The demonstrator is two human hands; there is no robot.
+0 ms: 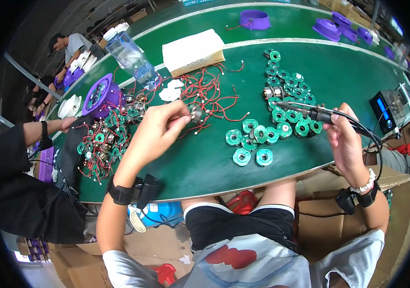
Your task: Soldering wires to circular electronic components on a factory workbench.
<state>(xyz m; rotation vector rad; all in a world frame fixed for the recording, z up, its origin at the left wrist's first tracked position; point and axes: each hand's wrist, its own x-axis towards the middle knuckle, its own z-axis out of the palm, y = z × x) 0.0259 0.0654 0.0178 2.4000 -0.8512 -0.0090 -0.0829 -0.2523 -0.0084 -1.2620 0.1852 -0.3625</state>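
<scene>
My left hand [159,129] is pinched at thumb and fingertips beside a tangle of red wires [209,91]. A small greyish piece shows at the fingertips, too small to name. In my right hand [346,144] is a soldering iron [318,113], its tip pointing left over a cluster of round green circuit boards [292,116]. A silvery cylindrical part [273,92] lies at that cluster's left edge. Several more green boards [264,157] are spread nearer the table's front edge. Left of my left hand is a heap of boards with red wires attached [101,144].
A soldering station [385,113] stands at the far right, its cable running to my right hand. Behind the wires are a white paper pack [194,52] and a clear bottle [130,57]. Purple rings [255,20] sit farther back. Another person's arm [46,132] reaches in at left.
</scene>
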